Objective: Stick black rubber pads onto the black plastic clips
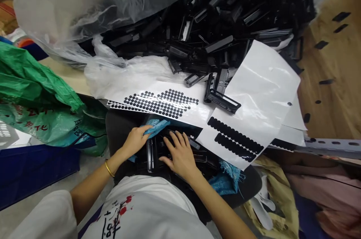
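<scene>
Black plastic part (158, 152) on the lap, just below the near edge of the sticker sheet (166, 103) of round black dots. Left hand (135, 140) closed on a blue cloth (156, 126) at the part's far-left corner; right hand (180, 154) laid flat and open over the part, fingers spread, gripping nothing. Probably best done by pressing the part steady with that flat palm and wiping in short strokes, away from the sheet and from the heap of black parts (225, 13) beyond it.
</scene>
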The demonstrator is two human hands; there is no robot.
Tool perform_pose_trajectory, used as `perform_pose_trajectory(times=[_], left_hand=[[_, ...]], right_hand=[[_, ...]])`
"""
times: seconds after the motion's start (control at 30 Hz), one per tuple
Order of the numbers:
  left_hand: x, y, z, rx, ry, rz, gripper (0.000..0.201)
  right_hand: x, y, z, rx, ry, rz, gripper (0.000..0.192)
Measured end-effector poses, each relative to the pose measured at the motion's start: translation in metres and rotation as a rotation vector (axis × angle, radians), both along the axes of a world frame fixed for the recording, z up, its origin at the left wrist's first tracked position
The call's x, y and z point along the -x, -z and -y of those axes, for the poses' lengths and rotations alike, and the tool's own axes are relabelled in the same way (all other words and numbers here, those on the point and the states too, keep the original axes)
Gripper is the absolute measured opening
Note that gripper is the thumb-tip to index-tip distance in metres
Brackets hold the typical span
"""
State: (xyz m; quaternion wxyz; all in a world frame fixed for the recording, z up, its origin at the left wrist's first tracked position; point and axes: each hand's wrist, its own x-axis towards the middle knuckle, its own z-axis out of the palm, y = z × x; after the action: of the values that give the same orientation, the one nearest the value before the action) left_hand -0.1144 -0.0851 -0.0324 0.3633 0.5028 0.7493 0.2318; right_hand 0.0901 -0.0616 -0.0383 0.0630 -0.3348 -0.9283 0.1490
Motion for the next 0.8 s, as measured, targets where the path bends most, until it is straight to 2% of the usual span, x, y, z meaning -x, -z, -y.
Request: perform_pose_trajectory(times=[0.1,0.23,0.33,0.4,0.47,0.53,0.6,0.7,0.8], left_hand=[[-0.012,0.001,0.015,-0.077,-0.064,0.227,0.027],[-0.015,-0.004,0.041,-0.109,-0.139,0.351,0.028],[-0.004,-0.007,0.064,-0.121,-0.163,0.241,0.032],[0.007,-0.002,0.081,-0.124,-0.245,0.103,0.042],[0.013,0.008,0.099,-0.007,-0.330,0.142,0.042],[0.012,0.023,0.112,0.186,-0.345,0.350,0.033],[0.005,0.035,0.121,0.303,-0.314,0.551,0.029],[-0.002,0.041,0.130,0.336,-0.280,0.725,0.031],[0.008,0.034,0.135,0.336,-0.268,0.850,0.039]], right_hand=[[0.002,0.016,0.019,-0.045,0.009,0.059,0.062],[-0.019,0.025,0.016,-0.109,0.053,0.093,0.039],[-0.030,0.017,0.015,-0.161,0.143,0.051,0.032],[-0.027,0.009,0.027,-0.173,0.169,-0.028,0.032],[-0.017,0.006,0.048,-0.134,0.087,-0.071,0.035],[-0.006,0.011,0.068,-0.074,-0.055,-0.035,0.038],[0.003,0.022,0.077,-0.061,-0.131,0.030,0.040],[0.006,0.036,0.064,-0.130,-0.139,0.093,0.042],[0.000,0.031,0.041,-0.169,-0.071,0.101,0.045]])
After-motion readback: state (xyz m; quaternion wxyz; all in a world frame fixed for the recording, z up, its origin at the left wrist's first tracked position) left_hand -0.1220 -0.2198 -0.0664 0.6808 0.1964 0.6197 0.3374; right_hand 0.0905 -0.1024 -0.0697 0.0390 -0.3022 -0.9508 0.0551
